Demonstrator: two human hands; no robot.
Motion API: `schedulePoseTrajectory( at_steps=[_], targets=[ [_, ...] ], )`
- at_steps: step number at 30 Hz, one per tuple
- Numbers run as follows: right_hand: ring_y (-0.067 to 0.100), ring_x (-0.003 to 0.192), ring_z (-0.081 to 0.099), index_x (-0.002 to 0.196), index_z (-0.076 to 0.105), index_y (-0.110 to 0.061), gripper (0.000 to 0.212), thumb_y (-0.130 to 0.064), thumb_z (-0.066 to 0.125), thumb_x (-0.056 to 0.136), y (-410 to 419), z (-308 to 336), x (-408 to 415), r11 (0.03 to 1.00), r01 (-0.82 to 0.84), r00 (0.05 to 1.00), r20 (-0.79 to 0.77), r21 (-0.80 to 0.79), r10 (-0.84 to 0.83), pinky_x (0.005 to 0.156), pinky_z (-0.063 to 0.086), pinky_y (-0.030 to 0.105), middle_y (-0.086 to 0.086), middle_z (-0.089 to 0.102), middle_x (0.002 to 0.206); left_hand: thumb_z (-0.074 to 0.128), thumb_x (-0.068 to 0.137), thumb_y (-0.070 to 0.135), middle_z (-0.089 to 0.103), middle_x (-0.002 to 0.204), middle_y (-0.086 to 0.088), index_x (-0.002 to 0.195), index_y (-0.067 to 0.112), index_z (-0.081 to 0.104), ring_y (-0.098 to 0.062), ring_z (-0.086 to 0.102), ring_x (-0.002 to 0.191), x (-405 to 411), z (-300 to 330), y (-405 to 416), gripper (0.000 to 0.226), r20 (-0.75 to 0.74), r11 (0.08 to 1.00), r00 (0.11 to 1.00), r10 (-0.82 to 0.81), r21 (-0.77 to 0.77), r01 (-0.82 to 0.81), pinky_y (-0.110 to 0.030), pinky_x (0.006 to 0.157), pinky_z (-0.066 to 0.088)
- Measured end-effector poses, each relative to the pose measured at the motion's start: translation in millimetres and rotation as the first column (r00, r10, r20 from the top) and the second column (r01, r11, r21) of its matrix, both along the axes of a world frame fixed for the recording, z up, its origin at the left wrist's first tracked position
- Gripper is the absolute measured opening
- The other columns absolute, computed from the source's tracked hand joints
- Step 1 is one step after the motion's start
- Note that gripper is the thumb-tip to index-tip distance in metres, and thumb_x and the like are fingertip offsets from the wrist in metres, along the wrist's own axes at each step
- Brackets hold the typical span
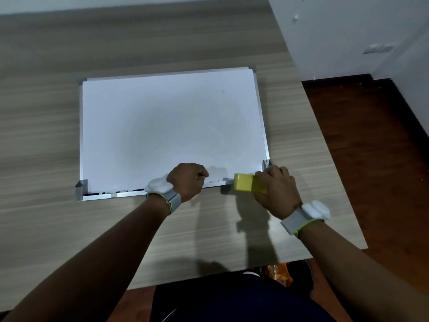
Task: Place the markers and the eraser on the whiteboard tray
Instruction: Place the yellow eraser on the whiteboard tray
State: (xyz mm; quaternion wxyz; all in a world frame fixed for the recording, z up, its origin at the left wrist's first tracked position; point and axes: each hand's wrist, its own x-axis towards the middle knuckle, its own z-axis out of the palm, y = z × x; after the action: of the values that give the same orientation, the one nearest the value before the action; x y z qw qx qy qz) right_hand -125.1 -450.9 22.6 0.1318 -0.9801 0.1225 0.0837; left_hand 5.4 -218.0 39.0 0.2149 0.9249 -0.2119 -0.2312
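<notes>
A pale wood-grain laminate table (58,140) stands on a dark reddish wooden floor (371,140) beside a white wall (336,31), and a rectangular whiteboard (171,131) with a smooth white face, thin metal frame and grey corner caps lies flat on it. Along its near edge runs the narrow metal tray (111,195), where dark markers (120,191), blurred and mostly hidden, lie left of the left hand (186,180), curled into a fist over the tray; I cannot tell whether it holds anything. The right hand (276,189) is closed around a blocky yellow eraser (246,182) at the tray's right end, near the board's corner.
</notes>
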Motion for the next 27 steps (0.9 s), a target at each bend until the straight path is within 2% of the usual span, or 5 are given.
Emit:
schedulePoseTrajectory(
  at_steps=[4, 13, 18, 21, 27],
  targets=[
    [0.036, 0.104, 0.054, 0.121, 0.061, -0.027, 0.059, -0.039, 0.082, 0.067, -11, 12, 56, 0.999, -0.031, 0.999, 0.014, -0.025, 0.031, 0.082, 0.049, 0.045, 0.008, 0.060, 0.112, 0.057, 0.095, 0.015, 0.075, 0.115, 0.001, 0.110, 0.020, 0.077, -0.021, 0.067, 0.107, -6, 2, -8, 0.026, -0.005, 1.000, 1.000, 0.021, -0.004, -0.021, -0.035, 0.096, 0.053],
    [0.028, 0.123, 0.045, 0.128, 0.058, -0.033, 0.043, -0.028, 0.061, 0.085, 2, 6, 98, 0.976, -0.156, 0.951, -0.290, -0.152, 0.107, 0.100, 0.041, 0.043, 0.003, 0.054, 0.126, 0.055, 0.095, 0.018, 0.073, 0.120, 0.002, 0.115, 0.022, 0.075, -0.021, 0.065, 0.113, -6, -5, -13, 0.028, -0.020, 0.998, 1.000, -0.004, 0.058, 0.006, -0.036, 0.097, 0.052],
    [0.028, 0.117, 0.050, 0.121, 0.063, -0.032, 0.036, -0.030, 0.056, 0.086, -1, 2, 82, 0.983, -0.169, 0.954, -0.263, -0.076, 0.143, 0.095, 0.042, 0.044, 0.001, 0.062, 0.119, 0.058, 0.093, 0.019, 0.075, 0.115, 0.004, 0.110, 0.024, 0.076, -0.019, 0.067, 0.109, -6, -15, -6, 0.025, -0.046, 0.998, 0.997, 0.057, 0.042, -0.055, -0.034, 0.095, 0.053],
    [0.030, 0.113, 0.054, 0.119, 0.065, -0.031, 0.035, -0.029, 0.056, 0.084, -6, 4, 72, 0.997, -0.077, 0.981, -0.179, 0.004, 0.077, 0.094, 0.043, 0.045, 0.001, 0.067, 0.115, 0.062, 0.091, 0.020, 0.077, 0.108, 0.007, 0.105, 0.025, 0.078, -0.015, 0.069, 0.101, -8, -18, 0, 0.022, -0.063, 0.993, 0.991, 0.121, 0.006, -0.121, -0.029, 0.091, 0.054],
    [0.028, 0.110, 0.057, 0.117, 0.069, -0.023, 0.034, -0.016, 0.060, 0.085, -9, 17, 67, 0.968, 0.093, 0.995, 0.019, 0.234, -0.100, 0.097, 0.049, 0.043, -0.003, 0.073, 0.111, 0.068, 0.086, 0.027, 0.072, 0.079, 0.021, 0.091, 0.031, 0.078, 0.002, 0.064, 0.068, -10, -9, 9, 0.012, -0.096, 0.973, 0.972, 0.213, -0.073, -0.220, -0.020, 0.073, 0.051]
  ],
)
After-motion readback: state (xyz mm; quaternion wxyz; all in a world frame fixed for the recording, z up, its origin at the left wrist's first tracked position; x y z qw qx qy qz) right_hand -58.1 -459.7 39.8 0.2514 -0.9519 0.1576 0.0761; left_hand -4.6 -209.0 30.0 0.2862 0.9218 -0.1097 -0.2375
